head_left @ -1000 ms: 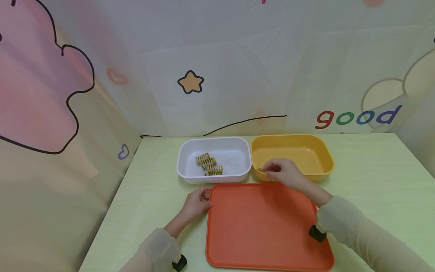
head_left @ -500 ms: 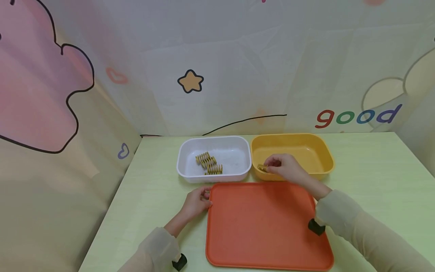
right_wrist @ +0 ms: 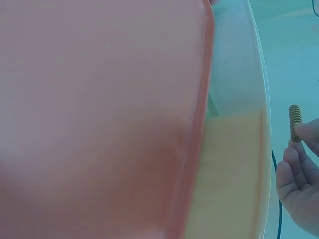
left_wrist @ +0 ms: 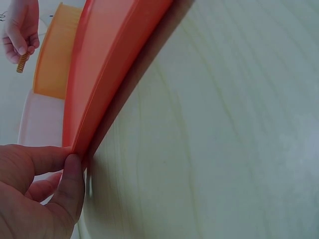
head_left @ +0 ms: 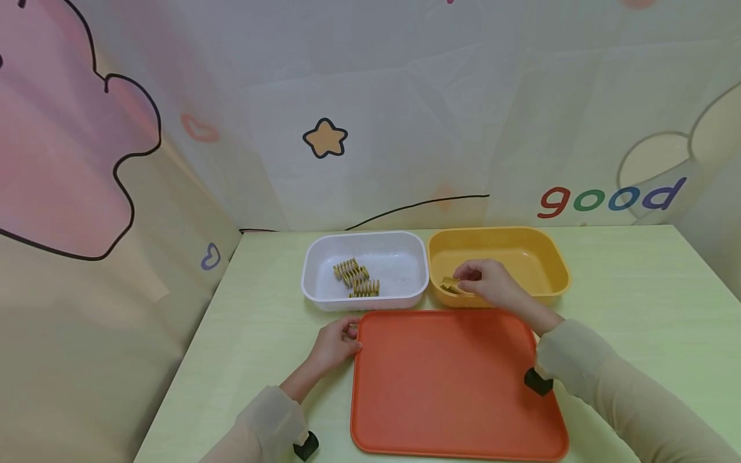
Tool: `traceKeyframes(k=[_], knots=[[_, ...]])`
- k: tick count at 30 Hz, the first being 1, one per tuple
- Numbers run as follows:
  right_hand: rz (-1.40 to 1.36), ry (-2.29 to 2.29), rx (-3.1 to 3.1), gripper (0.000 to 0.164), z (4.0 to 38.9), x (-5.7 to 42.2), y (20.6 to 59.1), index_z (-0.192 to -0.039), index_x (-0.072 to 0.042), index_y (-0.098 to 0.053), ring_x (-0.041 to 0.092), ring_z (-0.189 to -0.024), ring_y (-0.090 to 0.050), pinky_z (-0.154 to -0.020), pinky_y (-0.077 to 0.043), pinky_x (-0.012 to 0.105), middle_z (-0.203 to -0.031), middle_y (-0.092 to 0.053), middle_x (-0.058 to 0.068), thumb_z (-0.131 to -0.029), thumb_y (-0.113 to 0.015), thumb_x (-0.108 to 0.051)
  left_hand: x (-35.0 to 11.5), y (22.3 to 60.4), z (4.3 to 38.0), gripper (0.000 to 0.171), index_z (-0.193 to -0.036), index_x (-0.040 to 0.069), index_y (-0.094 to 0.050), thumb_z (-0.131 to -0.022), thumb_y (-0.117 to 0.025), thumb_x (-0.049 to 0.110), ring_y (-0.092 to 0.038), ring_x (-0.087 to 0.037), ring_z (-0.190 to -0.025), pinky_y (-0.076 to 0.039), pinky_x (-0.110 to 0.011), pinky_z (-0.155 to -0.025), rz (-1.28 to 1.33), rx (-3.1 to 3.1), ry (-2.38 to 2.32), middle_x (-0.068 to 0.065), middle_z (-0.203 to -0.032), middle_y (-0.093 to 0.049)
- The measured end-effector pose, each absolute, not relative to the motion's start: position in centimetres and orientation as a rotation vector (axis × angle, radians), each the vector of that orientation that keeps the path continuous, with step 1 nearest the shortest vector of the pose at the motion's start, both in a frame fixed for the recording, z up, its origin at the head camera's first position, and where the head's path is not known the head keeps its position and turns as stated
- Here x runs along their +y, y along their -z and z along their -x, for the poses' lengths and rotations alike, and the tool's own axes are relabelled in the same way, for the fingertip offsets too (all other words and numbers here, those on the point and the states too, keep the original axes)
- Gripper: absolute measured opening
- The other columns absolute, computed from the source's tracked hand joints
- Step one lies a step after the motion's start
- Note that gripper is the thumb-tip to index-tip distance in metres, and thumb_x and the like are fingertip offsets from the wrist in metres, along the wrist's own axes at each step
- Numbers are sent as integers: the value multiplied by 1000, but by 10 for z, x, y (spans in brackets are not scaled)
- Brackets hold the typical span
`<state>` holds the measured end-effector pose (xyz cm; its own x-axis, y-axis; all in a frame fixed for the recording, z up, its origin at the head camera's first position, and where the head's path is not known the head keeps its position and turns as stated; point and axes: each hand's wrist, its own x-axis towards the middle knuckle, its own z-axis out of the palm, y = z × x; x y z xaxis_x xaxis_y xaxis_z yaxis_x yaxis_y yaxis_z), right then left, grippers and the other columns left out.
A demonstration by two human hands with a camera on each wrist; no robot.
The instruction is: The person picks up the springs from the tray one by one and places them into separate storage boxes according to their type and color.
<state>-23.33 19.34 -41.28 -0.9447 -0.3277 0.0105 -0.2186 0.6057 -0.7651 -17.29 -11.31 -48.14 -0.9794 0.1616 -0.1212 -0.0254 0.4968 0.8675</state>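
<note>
In the head view my right hand (head_left: 485,281) is over the near left part of the yellow bin (head_left: 535,251). It pinches a gold coil spring (right_wrist: 295,122) between thumb and fingers, as the right wrist view shows; the spring's free end sticks out past the fingertips. My left hand (head_left: 332,346) pinches the left rim of the orange-red tray (head_left: 457,386) near its far corner. The left wrist view shows the thumb and index finger on that rim (left_wrist: 79,142). Several similar springs (head_left: 356,278) lie in the white bin (head_left: 318,292).
Both bins stand side by side behind the tray, at the back of a pale green-yellow table (head_left: 243,334). A printed cloth backdrop (head_left: 405,141) rises behind them. Dark wrist devices (head_left: 538,382) sit at both sleeve cuffs.
My right hand has shifted a little farther away and to the right with the spring, from the yellow bin's near rim to over its inside. The left hand stays on the tray.
</note>
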Motion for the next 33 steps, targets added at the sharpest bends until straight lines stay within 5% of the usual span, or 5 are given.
traceKeyframes(k=[33], knots=[[474,1150,2769,11,259,201,433,-88,3,-63,19,-74,-52,-66,-44,28,-82,-61,14,-79,-58,-1,-112,480,171,40,-108,-4,-56,-69,-61,-10,-48,-8,-59,-48,-22,-55,-118,2522,-1517,-12,-81,-54]])
